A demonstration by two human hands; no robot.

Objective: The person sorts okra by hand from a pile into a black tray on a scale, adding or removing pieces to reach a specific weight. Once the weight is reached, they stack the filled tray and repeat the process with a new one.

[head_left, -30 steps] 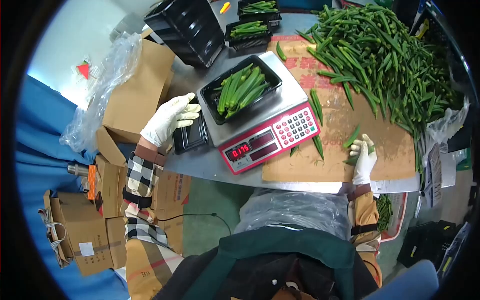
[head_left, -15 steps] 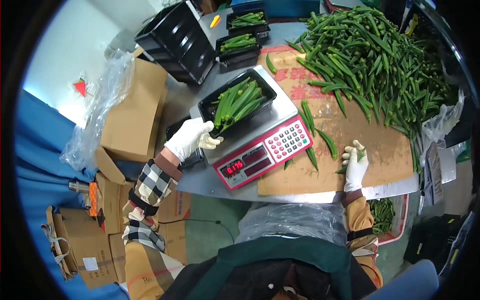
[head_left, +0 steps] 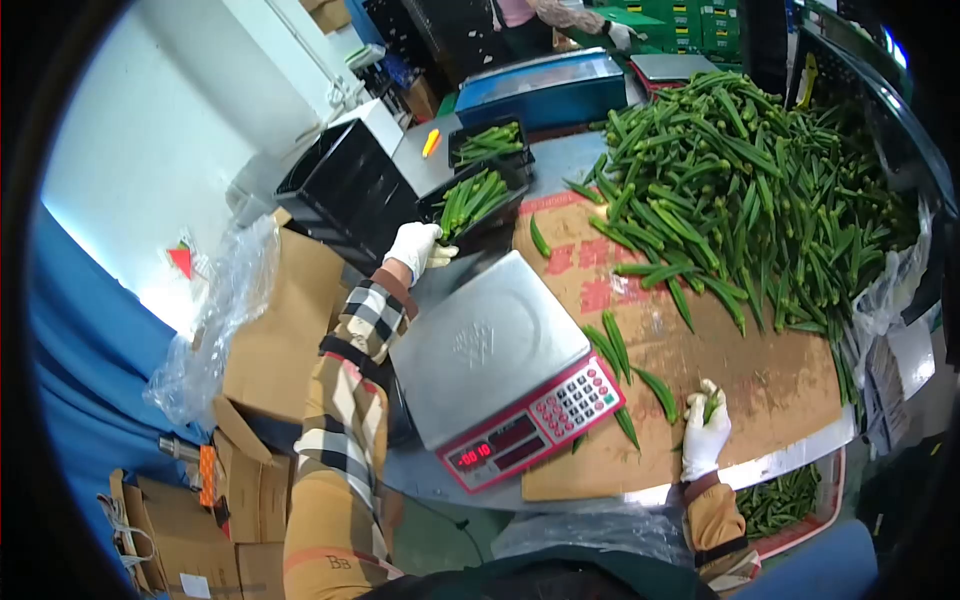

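Observation:
My left hand, in a white glove, grips the near left edge of a black tray of okra behind the scale. The bare metal pan of the scale shows, with a red-lit display at its front. On the cardboard sheet at the right, my right hand, also gloved, has its fingers curled around a small okra piece. Loose okra pods lie between the scale and that hand.
A large okra pile covers the back right. Another filled tray and a yellow-orange cutter are at the back. Stacked black trays stand at the left, near an open carton. Another person's hand is far back.
My left hand has moved the okra tray off the scale, back beside the other tray. The display changed from 0.175 to a negative reading. The view has tilted upward.

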